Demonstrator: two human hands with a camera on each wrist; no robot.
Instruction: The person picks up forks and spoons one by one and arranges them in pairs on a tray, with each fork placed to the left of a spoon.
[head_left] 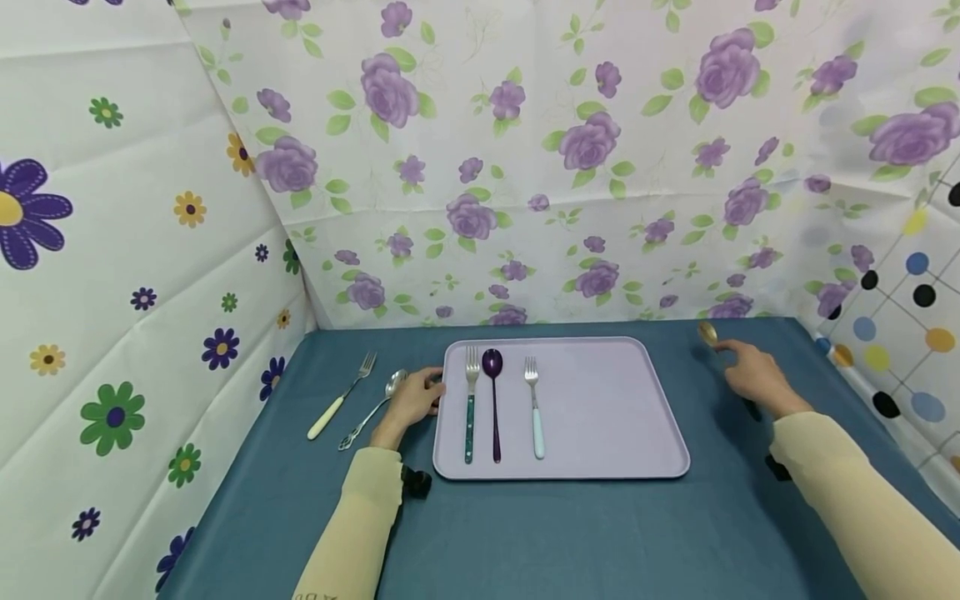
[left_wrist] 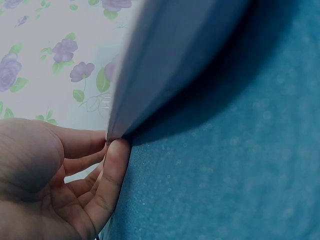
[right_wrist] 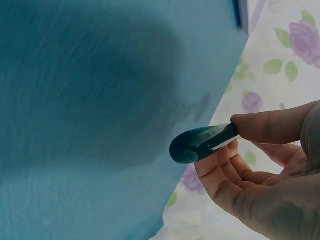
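Observation:
On the left, my left hand (head_left: 411, 398) pinches the left rim of a pale lilac tray (head_left: 600, 408); the left wrist view shows thumb and fingertips meeting at the tray's edge (left_wrist: 122, 110). Three pieces of cutlery lie on the tray: a fork with a green handle (head_left: 470, 425), a dark purple spoon (head_left: 492, 364) and a fork with a pale mint handle (head_left: 537, 433). My right hand (head_left: 761, 379) holds a spoon (head_left: 707, 333) above the cloth, right of the tray. Its bowl looks gold, and its dark green handle (right_wrist: 200, 144) sits between thumb and fingers.
Left of the tray, a fork with a cream handle (head_left: 326, 418) and a silver spoon (head_left: 365, 425) lie on the blue tablecloth (head_left: 555, 542). The spoon's bowl is beside my left hand. Flowered sheeting (head_left: 525, 167) stands behind the table, with patterned sheets at both sides.

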